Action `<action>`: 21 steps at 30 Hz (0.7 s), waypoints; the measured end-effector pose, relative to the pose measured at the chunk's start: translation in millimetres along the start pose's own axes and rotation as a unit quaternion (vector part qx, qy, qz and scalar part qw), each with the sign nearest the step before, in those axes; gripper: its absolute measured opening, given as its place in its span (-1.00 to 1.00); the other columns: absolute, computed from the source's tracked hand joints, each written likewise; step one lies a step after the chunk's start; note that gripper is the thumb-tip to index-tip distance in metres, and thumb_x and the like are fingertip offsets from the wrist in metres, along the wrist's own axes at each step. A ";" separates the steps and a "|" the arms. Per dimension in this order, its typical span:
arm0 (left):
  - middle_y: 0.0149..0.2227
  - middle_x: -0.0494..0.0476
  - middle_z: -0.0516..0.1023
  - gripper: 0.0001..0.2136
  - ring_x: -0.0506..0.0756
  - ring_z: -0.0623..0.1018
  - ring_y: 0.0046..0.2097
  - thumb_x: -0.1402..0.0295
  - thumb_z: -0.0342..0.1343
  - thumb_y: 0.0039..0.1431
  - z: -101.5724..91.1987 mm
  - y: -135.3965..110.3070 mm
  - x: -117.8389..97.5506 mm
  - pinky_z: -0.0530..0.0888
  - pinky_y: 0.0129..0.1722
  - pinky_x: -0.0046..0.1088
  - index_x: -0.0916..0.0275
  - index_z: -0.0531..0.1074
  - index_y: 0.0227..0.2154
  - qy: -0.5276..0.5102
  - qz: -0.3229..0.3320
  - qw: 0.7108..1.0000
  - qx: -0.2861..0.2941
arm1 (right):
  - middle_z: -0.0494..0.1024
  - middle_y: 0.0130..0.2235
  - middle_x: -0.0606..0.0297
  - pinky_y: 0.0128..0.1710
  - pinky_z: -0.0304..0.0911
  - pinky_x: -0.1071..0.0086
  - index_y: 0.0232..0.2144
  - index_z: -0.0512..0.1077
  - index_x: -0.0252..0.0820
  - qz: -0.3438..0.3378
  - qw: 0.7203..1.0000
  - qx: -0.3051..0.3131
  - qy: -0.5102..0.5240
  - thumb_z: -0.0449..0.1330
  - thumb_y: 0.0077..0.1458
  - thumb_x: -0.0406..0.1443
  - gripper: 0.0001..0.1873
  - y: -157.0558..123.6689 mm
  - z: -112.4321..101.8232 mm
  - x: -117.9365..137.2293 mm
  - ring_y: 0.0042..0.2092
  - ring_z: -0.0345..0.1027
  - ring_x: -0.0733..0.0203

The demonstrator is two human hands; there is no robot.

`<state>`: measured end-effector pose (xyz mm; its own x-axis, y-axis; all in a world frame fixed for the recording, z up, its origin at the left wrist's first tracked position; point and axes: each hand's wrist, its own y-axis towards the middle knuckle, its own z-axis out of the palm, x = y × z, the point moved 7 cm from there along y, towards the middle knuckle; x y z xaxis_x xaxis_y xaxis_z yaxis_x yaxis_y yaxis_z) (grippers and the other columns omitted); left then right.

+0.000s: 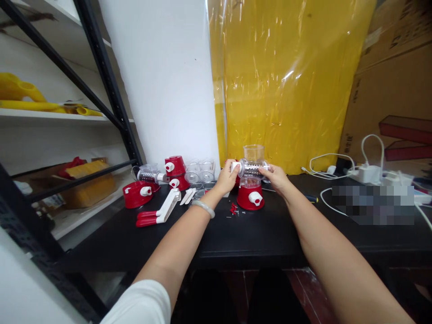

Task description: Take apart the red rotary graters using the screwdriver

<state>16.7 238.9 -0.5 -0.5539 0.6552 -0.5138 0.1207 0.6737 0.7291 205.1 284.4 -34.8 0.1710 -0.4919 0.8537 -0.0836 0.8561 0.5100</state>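
A rotary grater with a clear hopper (254, 154) and a red base (250, 198) stands on the black table. Its metal grater drum (250, 168) lies sideways at the level of the clear housing. At the drum's left, white end, my left hand (226, 177) is closed, thumb and fingers pinching. My right hand (278, 177) grips the opposite end with its fingertips. Small red pieces and screws (233, 208) lie by the base on the left. On the base's front sits a white knob (255, 198).
Left on the table are another grater (135, 194), stacked red bases (175, 167), clear hoppers (204, 168) and white crank handles with red grips (158, 213). Chargers and white cables (367, 173) lie at the right. A black shelf frame (104, 76) borders the left side.
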 end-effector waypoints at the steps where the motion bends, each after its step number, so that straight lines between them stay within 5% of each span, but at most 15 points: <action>1: -0.27 0.08 0.44 -0.71 0.06 0.46 -0.25 0.11 -0.17 0.33 -0.3 -0.9 1.1 0.36 -0.20 -0.43 0.22 0.24 -0.13 0.003 -0.006 1.000 -0.011 | 0.61 -0.40 0.25 -0.24 0.32 0.29 -0.45 0.53 -0.18 -0.001 1.000 -0.001 -0.001 0.41 -0.32 0.06 -0.52 0.1 -0.5 -0.4 -0.36 0.44 0.16; 8: -0.36 0.02 0.41 -0.69 0.06 0.44 -0.32 0.06 -0.16 0.31 -0.9 9.4 -2.5 0.34 -0.25 -0.44 0.21 0.25 -0.17 0.015 0.028 0.994 0.102 | 0.60 -0.39 0.25 -0.23 0.30 0.30 -0.44 0.53 -0.18 0.004 1.000 0.007 -0.005 0.41 -0.30 0.05 -0.53 1.2 -1.7 -1.8 -0.34 0.44 0.16; 16: -0.29 0.06 0.46 -0.70 0.07 0.46 -0.27 0.07 -0.16 0.32 1.7 -1.2 -1.8 0.34 -0.23 -0.42 0.19 0.27 -0.15 0.015 -0.007 0.999 -0.042 | 0.60 -0.40 0.28 -0.26 0.28 0.33 -0.43 0.54 -0.19 -0.005 1.000 0.008 -0.005 0.40 -0.28 0.04 -0.54 2.9 -0.1 -3.8 -0.37 0.42 0.20; 19: -0.33 0.04 0.44 -0.72 0.05 0.45 -0.31 0.08 -0.15 0.31 -7.0 1.7 3.3 0.34 -0.27 -0.44 0.18 0.27 -0.18 0.005 0.013 1.000 -0.014 | 0.60 -0.40 0.27 -0.27 0.28 0.34 -0.44 0.54 -0.19 0.003 1.000 0.001 0.002 0.43 -0.31 0.01 -0.54 3.7 -5.2 -5.6 -0.37 0.42 0.20; 21: -0.44 -0.02 0.37 -0.72 0.02 0.39 -0.45 0.08 -0.18 0.32 -30.7 4.7 20.5 0.32 -0.40 -0.46 0.17 0.26 -0.21 -0.015 -0.008 1.000 0.027 | 0.59 -0.42 0.28 -0.31 0.28 0.35 -0.44 0.53 -0.19 0.020 0.999 -0.021 0.027 0.44 -0.34 0.01 -0.53 4.4 -16.0 -8.4 -0.41 0.40 0.22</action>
<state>-19.4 245.0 6.3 -0.5318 0.6539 -0.5381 0.1568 0.7005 0.6962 218.9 294.8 -41.4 0.2213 -0.4495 0.8655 -0.0498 0.8811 0.4703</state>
